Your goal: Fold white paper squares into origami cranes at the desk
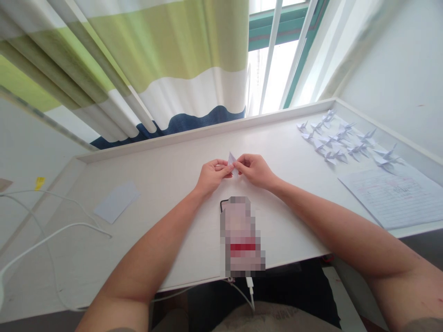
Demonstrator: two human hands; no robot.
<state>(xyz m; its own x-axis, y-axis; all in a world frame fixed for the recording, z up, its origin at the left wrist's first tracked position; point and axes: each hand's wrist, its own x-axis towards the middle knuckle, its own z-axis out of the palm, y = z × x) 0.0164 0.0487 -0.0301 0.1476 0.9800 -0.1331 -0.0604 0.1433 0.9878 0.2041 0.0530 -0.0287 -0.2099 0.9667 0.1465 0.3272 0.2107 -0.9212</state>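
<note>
A small piece of folded white paper [231,159] with a pointed top stands between my two hands, over the middle of the desk. My left hand [213,174] pinches its left side between thumb and fingers. From the other side, my right hand [253,170] grips the paper near its middle, thumb toward me. The lower part of the paper is mostly covered by my fingers. Just in front of my hands lies a phone [240,235], its screen blurred out, with a white charging cable [249,286] plugged into its near end.
Several folded paper cranes [341,138] stand at the desk's back right, beside a handwritten lined sheet [398,193]. A stack of blank paper [117,201] lies on the left, near looping white cables [51,235]. A raised rim [207,127] borders the desk [166,170] below the curtain [166,46].
</note>
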